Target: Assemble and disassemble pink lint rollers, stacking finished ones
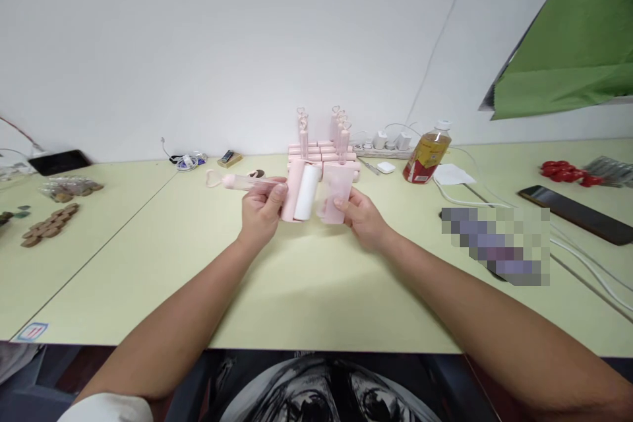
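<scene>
My left hand [264, 211] is closed round a pink lint roller [310, 192], whose white roll faces right beside a pink casing. Its slim clear handle with a heart-shaped end sticks out to the left. Between thumb and fingers, my right hand [366, 216] grips a translucent pink cover [339, 188], held upright just right of the roll with a small gap between them. Both hands are raised over the table. Behind them several similar pink lint rollers [337, 157] lie stacked, their heart-ended handles pointing up.
A drink bottle [428, 153] and a power strip [390, 143] stand at the back right. Right of these are red items [568, 173], a dark phone [578, 212] and white cables. Brown round pieces [49, 224] and a black phone [58, 162] lie at the left.
</scene>
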`<state>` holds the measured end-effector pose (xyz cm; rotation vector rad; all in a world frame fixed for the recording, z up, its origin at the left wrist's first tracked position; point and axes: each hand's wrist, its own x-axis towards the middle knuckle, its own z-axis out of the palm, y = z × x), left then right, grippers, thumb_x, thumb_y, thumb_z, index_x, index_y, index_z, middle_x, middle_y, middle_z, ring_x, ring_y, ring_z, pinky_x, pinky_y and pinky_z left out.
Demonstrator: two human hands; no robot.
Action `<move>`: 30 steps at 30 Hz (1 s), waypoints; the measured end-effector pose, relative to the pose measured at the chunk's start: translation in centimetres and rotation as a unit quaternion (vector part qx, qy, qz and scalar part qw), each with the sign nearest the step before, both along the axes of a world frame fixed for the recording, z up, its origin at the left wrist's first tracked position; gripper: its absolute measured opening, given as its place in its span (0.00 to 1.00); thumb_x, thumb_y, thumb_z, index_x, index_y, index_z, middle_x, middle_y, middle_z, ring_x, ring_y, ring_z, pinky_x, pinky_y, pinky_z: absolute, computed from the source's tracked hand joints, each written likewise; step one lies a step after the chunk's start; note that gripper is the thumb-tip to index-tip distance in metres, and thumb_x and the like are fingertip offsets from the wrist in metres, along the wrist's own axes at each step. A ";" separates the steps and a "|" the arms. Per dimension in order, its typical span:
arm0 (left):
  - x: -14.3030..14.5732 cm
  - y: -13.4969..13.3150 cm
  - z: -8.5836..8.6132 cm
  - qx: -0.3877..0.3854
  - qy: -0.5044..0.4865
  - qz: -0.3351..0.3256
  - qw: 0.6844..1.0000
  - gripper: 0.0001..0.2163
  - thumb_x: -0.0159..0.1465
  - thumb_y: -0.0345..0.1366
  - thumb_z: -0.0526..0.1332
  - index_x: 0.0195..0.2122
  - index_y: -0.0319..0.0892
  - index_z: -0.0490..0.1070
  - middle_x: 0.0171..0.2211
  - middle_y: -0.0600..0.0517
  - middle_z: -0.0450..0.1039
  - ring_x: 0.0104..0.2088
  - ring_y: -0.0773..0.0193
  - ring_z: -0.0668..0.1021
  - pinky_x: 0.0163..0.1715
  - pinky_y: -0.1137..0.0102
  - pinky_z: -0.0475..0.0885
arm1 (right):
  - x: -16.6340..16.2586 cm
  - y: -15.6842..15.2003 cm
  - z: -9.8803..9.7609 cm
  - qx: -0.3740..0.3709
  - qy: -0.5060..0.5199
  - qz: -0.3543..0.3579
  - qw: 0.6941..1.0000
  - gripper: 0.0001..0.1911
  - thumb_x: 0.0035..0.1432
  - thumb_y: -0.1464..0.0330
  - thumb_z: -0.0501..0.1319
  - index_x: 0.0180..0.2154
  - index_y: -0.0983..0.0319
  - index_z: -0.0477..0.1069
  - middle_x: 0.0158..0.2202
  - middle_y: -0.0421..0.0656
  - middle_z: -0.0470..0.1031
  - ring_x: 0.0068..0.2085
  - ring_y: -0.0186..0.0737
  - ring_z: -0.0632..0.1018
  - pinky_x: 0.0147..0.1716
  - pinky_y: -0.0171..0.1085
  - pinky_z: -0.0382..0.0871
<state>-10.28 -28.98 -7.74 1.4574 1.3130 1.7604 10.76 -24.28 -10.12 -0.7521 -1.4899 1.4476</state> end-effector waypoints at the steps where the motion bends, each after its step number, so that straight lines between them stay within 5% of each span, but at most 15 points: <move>1: -0.2 0.1 0.1 0.020 0.004 0.032 0.999 0.23 0.59 0.56 0.62 0.41 0.40 0.76 0.34 0.48 0.78 0.33 0.61 0.78 0.30 0.70 0.72 | 0.6 0.7 0.1 0.042 -0.048 -0.044 0.997 0.30 0.52 0.53 0.66 0.53 0.60 0.68 0.48 0.49 0.77 0.46 0.49 0.78 0.44 0.46 0.73; 5: -0.8 0.3 0.2 0.071 0.054 0.088 0.992 0.20 0.60 0.55 0.62 0.38 0.40 0.76 0.33 0.49 0.78 0.36 0.61 0.78 0.37 0.68 0.73 | 2.7 3.0 0.2 0.189 -0.311 -0.196 0.911 0.34 0.49 0.64 0.67 0.59 0.61 0.66 0.54 0.51 0.74 0.54 0.55 0.72 0.54 0.54 0.65; 8: -0.8 0.3 -0.2 0.052 0.080 0.072 0.993 0.20 0.59 0.54 0.62 0.37 0.40 0.76 0.31 0.49 0.77 0.34 0.60 0.77 0.35 0.68 0.72 | 3.4 4.2 -0.2 0.247 -0.424 -0.176 0.854 0.30 0.52 0.68 0.64 0.57 0.62 0.69 0.57 0.52 0.72 0.56 0.58 0.69 0.58 0.57 0.60; 14: -0.5 0.2 -0.9 0.025 0.115 -0.006 0.993 0.18 0.60 0.52 0.62 0.35 0.41 0.77 0.36 0.47 0.79 0.37 0.59 0.78 0.38 0.66 0.73 | 3.9 5.5 -1.9 0.302 -0.478 -0.118 0.816 0.28 0.55 0.73 0.57 0.59 0.65 0.69 0.62 0.53 0.67 0.61 0.58 0.66 0.62 0.57 0.57; 19: -0.3 0.1 -0.8 0.019 0.128 -0.049 0.990 0.18 0.59 0.53 0.63 0.31 0.41 0.76 0.36 0.46 0.79 0.41 0.56 0.79 0.42 0.64 0.73 | 4.0 5.9 -1.9 0.297 -0.408 -0.175 0.845 0.28 0.55 0.72 0.56 0.59 0.63 0.68 0.68 0.52 0.57 0.67 0.55 0.60 0.64 0.56 0.56; 23: 0.2 0.2 -0.8 0.006 0.088 -0.052 0.995 0.18 0.57 0.54 0.65 0.32 0.41 0.74 0.35 0.46 0.78 0.37 0.58 0.79 0.36 0.65 0.75 | 2.5 3.6 -0.6 0.308 -0.258 -0.238 0.884 0.21 0.60 0.62 0.57 0.54 0.60 0.71 0.59 0.53 0.69 0.62 0.55 0.67 0.60 0.57 0.60; 27: 1.2 -0.2 -1.1 -0.055 -0.004 -0.145 0.988 0.20 0.55 0.52 0.67 0.39 0.42 0.69 0.25 0.53 0.73 0.21 0.65 0.75 0.17 0.71 0.68 | 0.0 -0.7 0.3 0.135 -0.074 -0.041 0.987 0.31 0.59 0.51 0.59 0.58 0.59 0.62 0.46 0.49 0.77 0.45 0.47 0.78 0.43 0.45 0.74; 30: 1.6 -0.7 -1.3 -0.069 0.027 -0.229 0.971 0.21 0.56 0.48 0.68 0.44 0.42 0.67 0.32 0.51 0.76 0.26 0.64 0.79 0.19 0.72 0.70 | -1.1 -2.5 0.6 -0.020 -0.014 0.015 1.000 0.30 0.58 0.47 0.59 0.56 0.57 0.63 0.35 0.43 0.76 0.30 0.40 0.76 0.25 0.38 0.71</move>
